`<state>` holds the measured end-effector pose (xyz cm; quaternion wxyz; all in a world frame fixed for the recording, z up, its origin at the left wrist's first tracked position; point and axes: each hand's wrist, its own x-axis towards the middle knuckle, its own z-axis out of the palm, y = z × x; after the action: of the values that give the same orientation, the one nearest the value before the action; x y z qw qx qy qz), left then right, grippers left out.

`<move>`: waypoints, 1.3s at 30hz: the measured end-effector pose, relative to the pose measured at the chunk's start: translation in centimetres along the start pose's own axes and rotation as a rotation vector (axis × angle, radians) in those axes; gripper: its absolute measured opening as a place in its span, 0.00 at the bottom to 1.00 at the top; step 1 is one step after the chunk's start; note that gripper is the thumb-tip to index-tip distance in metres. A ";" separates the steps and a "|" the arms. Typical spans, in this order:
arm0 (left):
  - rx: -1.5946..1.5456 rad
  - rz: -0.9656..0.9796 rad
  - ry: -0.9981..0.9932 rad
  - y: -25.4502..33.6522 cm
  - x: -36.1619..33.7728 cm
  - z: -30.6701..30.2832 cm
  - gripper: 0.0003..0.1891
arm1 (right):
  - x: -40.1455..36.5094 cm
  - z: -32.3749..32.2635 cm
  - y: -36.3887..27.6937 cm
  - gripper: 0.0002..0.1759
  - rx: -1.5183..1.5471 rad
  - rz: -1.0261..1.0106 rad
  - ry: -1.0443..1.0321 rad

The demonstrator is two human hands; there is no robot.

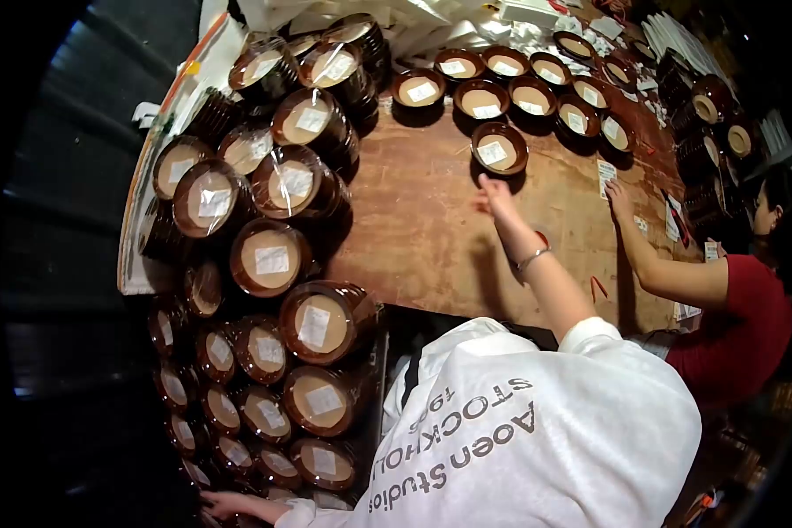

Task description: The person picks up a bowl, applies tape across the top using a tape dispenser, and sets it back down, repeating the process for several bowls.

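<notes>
**Item 1, bowl (499, 148).** Brown, round, mouth up on the bare bench (431, 238), with a white slip lying flat inside. It sits at the near edge of the loose group and is the closest one to me.

**Item 2, right hand (497, 195).** Stretched forward, fingers open and extended, holding nothing. The fingertips are at or just short of the bowl's near rim; I cannot tell whether they touch. There is a bracelet (531, 259) on the wrist.

**Item 3, left hand (238, 504).** Low at the frame edge, lying on the wrapped stacks. I cannot tell whether it grips anything.

**Item 4, open bowls (484, 99).** Set in loose rows behind item 1, all mouth up. I judge this keeps each slip resting inside.

**Item 5, wrapped stacks (312, 321).** Nested bowls in clear film, lying on their sides in a crowded bank along the left. The film seems to hold each stack together.

**Item 6, co-worker's hand (619, 199).** It comes from a red sleeve on the right and is pressed on the bench beside a paper label (606, 172).
</notes>
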<state>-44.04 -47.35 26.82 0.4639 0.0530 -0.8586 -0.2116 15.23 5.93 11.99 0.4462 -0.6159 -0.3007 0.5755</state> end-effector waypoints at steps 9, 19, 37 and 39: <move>-1.120 0.518 -1.159 33.4 -27.5 -21.8 0.25 | 13.8 -10.0 -0.7 0.32 -0.677 0.044 0.358; -1.029 0.548 -1.853 37.3 -40.8 -23.2 0.19 | 14.2 -10.8 1.9 0.21 -0.514 0.099 0.011; -0.854 -0.616 -2.147 33.9 -53.4 -7.5 0.33 | 1.1 0.8 4.4 0.20 -1.104 -0.056 -0.553; -0.900 -0.419 -2.104 34.8 -53.9 -8.2 0.31 | -0.8 -0.4 5.8 0.21 -1.068 -0.034 -0.500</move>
<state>-3.25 -2.95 3.43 -0.5453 -0.1774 -0.6416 -0.5094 14.68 2.69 7.16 -0.0011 -0.5958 -0.6550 0.4647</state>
